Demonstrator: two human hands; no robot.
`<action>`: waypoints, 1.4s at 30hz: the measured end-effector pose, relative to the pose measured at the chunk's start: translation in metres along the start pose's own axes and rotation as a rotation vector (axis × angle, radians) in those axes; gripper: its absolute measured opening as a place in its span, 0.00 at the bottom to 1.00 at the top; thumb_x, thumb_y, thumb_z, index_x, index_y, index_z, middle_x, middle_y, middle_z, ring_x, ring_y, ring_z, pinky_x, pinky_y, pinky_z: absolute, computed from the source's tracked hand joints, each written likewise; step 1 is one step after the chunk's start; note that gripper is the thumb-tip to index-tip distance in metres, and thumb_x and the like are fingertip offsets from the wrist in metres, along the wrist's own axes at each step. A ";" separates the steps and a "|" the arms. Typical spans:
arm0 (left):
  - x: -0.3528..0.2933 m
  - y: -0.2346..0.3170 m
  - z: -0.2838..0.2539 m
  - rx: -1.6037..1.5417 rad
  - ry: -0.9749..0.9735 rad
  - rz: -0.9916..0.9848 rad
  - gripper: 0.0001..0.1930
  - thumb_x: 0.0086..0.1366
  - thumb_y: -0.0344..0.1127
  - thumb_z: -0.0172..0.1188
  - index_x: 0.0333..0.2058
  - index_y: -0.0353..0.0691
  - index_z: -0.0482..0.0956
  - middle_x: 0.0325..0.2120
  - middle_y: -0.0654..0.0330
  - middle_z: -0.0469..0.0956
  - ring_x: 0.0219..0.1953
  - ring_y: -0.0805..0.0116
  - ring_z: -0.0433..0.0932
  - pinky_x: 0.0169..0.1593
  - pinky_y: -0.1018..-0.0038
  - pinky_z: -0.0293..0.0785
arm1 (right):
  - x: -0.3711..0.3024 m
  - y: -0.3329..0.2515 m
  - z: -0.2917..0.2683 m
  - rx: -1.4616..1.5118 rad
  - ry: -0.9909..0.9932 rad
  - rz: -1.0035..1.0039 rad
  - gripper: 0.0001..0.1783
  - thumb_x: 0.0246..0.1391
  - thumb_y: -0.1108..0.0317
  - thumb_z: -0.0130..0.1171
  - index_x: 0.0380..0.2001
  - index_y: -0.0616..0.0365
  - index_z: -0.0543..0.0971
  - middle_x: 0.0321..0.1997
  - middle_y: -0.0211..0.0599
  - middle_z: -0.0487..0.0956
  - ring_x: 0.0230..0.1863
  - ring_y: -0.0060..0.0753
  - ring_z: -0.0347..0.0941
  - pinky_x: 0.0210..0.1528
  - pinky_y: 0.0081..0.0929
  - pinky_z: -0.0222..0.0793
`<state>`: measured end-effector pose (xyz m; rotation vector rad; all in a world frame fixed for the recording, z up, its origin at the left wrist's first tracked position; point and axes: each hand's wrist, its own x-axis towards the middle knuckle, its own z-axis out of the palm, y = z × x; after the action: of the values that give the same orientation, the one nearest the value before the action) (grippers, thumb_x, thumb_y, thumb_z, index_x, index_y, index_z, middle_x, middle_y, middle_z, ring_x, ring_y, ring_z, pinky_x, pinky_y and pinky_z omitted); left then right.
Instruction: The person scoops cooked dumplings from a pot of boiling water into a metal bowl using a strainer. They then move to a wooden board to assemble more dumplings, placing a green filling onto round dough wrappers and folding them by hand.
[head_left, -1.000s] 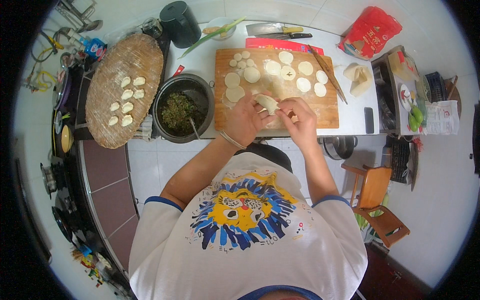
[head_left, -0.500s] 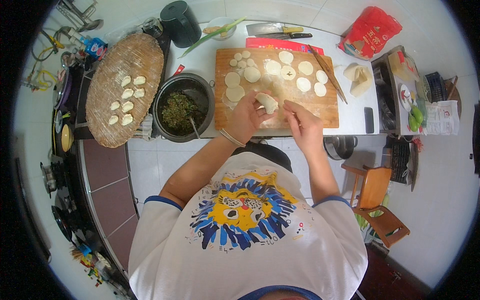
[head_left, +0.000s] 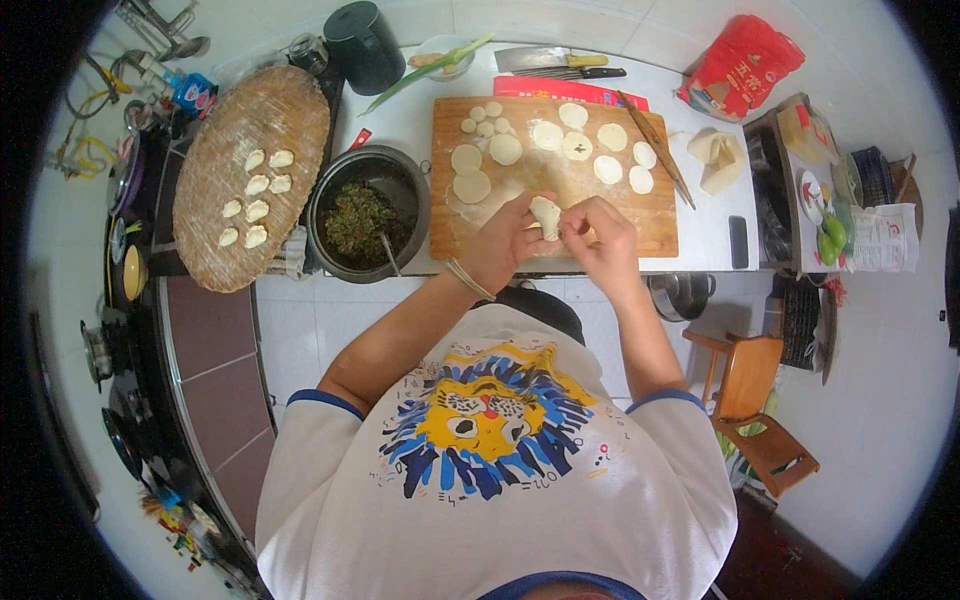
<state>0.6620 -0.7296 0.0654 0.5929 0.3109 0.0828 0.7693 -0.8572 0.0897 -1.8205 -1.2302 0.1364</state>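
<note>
Above the near edge of the wooden board (head_left: 640, 225), a folded dumpling (head_left: 545, 215) rests in the fingers of my left hand (head_left: 503, 240). My right hand (head_left: 602, 240) pinches the dumpling's right edge, its fingers closed together. Round dough wrappers (head_left: 607, 169) lie across the board, with small dough pieces (head_left: 485, 129) at its upper left. Left of the board stands a dark pot (head_left: 420, 215) of chopped green filling (head_left: 358, 218), a spoon (head_left: 388, 250) leaning in it. Several finished dumplings (head_left: 257, 211) sit in two columns on a round, film-covered tray (head_left: 215, 150).
A rolling pin (head_left: 655, 148) lies slanted along the board's right side. Behind the board are a cleaver (head_left: 530, 59), a dark-handled knife (head_left: 600, 72) and a bowl (head_left: 455, 62) with a green onion across it. A kettle (head_left: 365, 55) stands far left, a phone (head_left: 738, 242) right.
My right hand has come in from the right and now grips the dumpling's edge. The dumpling has turned more upright and shifted slightly right in my left hand.
</note>
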 end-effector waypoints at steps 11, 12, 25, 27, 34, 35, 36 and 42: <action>0.000 0.012 -0.002 0.073 -0.007 -0.107 0.26 0.65 0.52 0.36 0.49 0.34 0.63 0.42 0.50 0.71 0.45 0.61 0.72 0.51 0.68 0.67 | 0.012 -0.009 -0.022 -0.110 -0.056 -0.201 0.07 0.40 0.77 0.57 0.28 0.59 0.77 0.30 0.38 0.76 0.30 0.37 0.74 0.30 0.26 0.70; 0.001 0.012 -0.002 0.080 -0.012 -0.124 0.26 0.65 0.52 0.36 0.49 0.33 0.63 0.42 0.50 0.71 0.45 0.60 0.72 0.52 0.67 0.67 | 0.013 -0.009 -0.023 -0.085 -0.091 -0.196 0.08 0.40 0.78 0.57 0.28 0.59 0.77 0.31 0.38 0.75 0.31 0.37 0.74 0.31 0.26 0.70; 0.002 0.006 0.005 0.223 0.017 -0.085 0.24 0.65 0.49 0.37 0.49 0.36 0.63 0.42 0.54 0.71 0.43 0.67 0.73 0.48 0.72 0.70 | 0.008 -0.004 -0.009 -0.107 -0.127 -0.037 0.06 0.39 0.77 0.58 0.26 0.59 0.74 0.23 0.38 0.74 0.25 0.39 0.73 0.27 0.28 0.69; 0.003 0.006 0.002 0.272 0.049 -0.100 0.23 0.65 0.49 0.37 0.49 0.37 0.63 0.42 0.54 0.71 0.44 0.67 0.72 0.47 0.73 0.71 | 0.006 -0.007 -0.010 -0.118 -0.121 -0.004 0.07 0.40 0.76 0.58 0.27 0.58 0.74 0.24 0.38 0.75 0.25 0.39 0.73 0.26 0.28 0.69; 0.004 0.019 0.002 0.271 0.047 -0.198 0.26 0.65 0.53 0.36 0.49 0.36 0.63 0.42 0.53 0.71 0.41 0.63 0.74 0.44 0.73 0.72 | 0.021 -0.014 -0.032 -0.133 -0.165 -0.169 0.08 0.40 0.77 0.56 0.29 0.59 0.76 0.30 0.38 0.76 0.29 0.39 0.74 0.29 0.28 0.70; 0.004 0.019 0.003 0.276 0.034 -0.204 0.26 0.65 0.53 0.35 0.48 0.35 0.63 0.41 0.53 0.72 0.40 0.63 0.75 0.44 0.72 0.72 | 0.024 -0.013 -0.032 -0.122 -0.183 -0.224 0.08 0.40 0.78 0.56 0.29 0.59 0.77 0.30 0.38 0.76 0.30 0.38 0.74 0.29 0.28 0.70; 0.004 0.019 0.004 0.281 0.022 -0.210 0.26 0.65 0.53 0.35 0.48 0.35 0.63 0.41 0.53 0.72 0.40 0.62 0.75 0.44 0.72 0.72 | 0.025 -0.012 -0.032 -0.085 -0.200 -0.221 0.08 0.40 0.78 0.56 0.29 0.60 0.77 0.31 0.38 0.76 0.30 0.38 0.74 0.30 0.28 0.70; 0.003 0.016 0.003 0.263 -0.009 -0.208 0.26 0.65 0.53 0.36 0.47 0.35 0.63 0.39 0.53 0.73 0.40 0.62 0.75 0.41 0.72 0.73 | 0.023 -0.004 -0.025 0.029 -0.254 -0.181 0.07 0.39 0.78 0.56 0.27 0.61 0.77 0.31 0.37 0.75 0.31 0.38 0.73 0.31 0.28 0.70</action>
<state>0.6662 -0.7176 0.0763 0.8174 0.3765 -0.1630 0.7915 -0.8542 0.1155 -1.6945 -1.5551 0.2889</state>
